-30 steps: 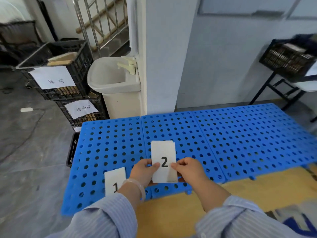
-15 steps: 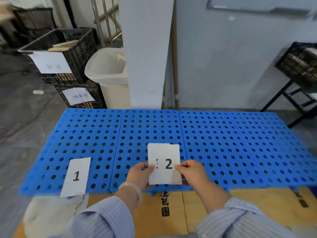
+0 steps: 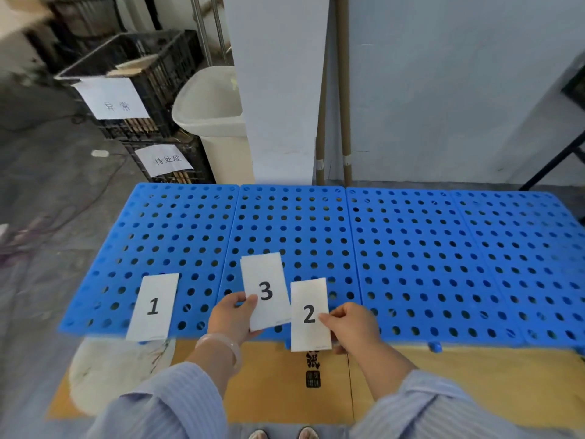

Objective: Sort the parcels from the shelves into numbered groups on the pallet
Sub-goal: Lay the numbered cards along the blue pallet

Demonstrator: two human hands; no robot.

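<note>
A blue perforated pallet (image 3: 411, 248) lies on the floor in front of me. A white card marked 1 (image 3: 153, 307) rests on its front left edge. My left hand (image 3: 232, 318) pinches a card marked 3 (image 3: 266, 293), with more card edges showing behind it, above the pallet's front edge. My right hand (image 3: 354, 324) pinches a card marked 2 (image 3: 310, 315) just to the right of card 3. No parcels are in view.
Two stacked black crates (image 3: 152, 90) with paper labels stand at the back left, beside a white bin (image 3: 212, 115). A white pillar (image 3: 278, 90) and two cardboard tubes (image 3: 332, 90) rise behind the pallet. Flat cardboard (image 3: 285, 384) covers the floor under me.
My hands have pulled the cards apart: the right hand now holds card 2 alone and the left keeps the stack with card 3 on top. My view has shifted right.
</note>
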